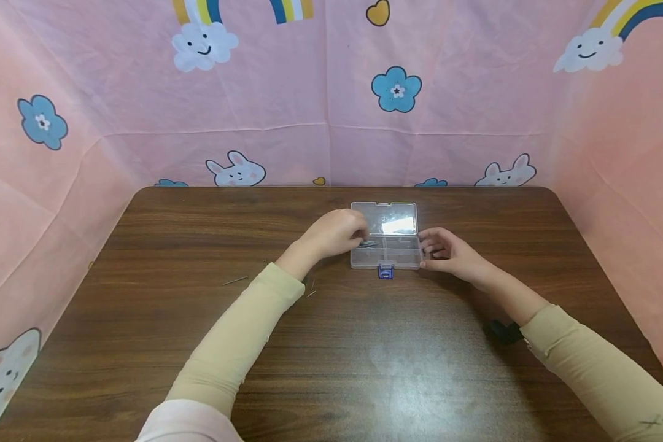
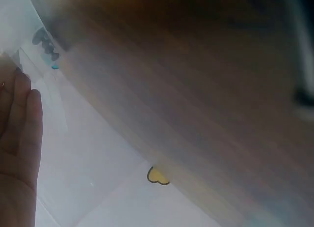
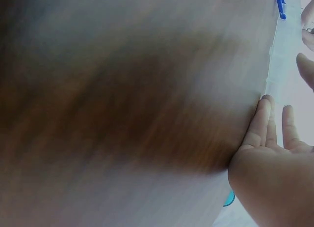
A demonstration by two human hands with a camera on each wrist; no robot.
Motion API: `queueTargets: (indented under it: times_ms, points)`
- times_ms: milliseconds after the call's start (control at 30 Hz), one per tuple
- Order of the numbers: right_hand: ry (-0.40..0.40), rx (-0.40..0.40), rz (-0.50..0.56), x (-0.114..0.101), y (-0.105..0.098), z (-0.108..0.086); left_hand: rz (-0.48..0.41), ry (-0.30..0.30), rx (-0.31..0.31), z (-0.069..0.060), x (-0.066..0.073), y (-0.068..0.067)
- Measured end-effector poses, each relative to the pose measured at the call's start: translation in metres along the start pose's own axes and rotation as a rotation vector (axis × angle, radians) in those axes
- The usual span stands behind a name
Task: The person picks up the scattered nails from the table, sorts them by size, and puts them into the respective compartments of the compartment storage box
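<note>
A clear plastic compartment box [image 1: 403,260] lies with its lid raised toward the back and its blue latch [image 1: 385,272] at the front. Over its left compartment is my left hand [image 1: 336,232], fingers bent down, pinching at a small bunch of thin metal nails [image 1: 369,244]. Those fingertips are partly hidden in the head view. My right hand [image 1: 447,253] touches the box's right side, thumb at the front corner and fingers toward the back. In the right wrist view its fingers [image 3: 289,124] look nearly straight.
Several loose thin nails lie on the brown table, one long nail [image 1: 235,280] farther left and a short nail [image 1: 311,294] near the left forearm. A pink patterned cloth [image 1: 331,153] stands around the table's back and sides.
</note>
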State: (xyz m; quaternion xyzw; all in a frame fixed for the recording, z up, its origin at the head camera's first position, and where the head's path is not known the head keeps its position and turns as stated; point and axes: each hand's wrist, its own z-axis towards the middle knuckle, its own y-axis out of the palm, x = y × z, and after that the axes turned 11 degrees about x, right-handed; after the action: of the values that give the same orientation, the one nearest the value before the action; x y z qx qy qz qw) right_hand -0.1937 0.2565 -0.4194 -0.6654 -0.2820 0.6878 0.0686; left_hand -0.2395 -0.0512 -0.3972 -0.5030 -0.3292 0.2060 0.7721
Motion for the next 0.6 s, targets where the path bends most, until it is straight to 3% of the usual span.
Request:
queueTargets:
  times_ms: [367, 600]
  points:
    - [0.004, -0.011, 0.008, 0.000, -0.004, -0.006, 0.022, -0.002, -0.005, -0.004, 0.014, -0.001]
    - [-0.003, -0.022, 0.006, 0.001, -0.007, -0.009, 0.010, -0.023, 0.004, -0.011, 0.016, -0.007]
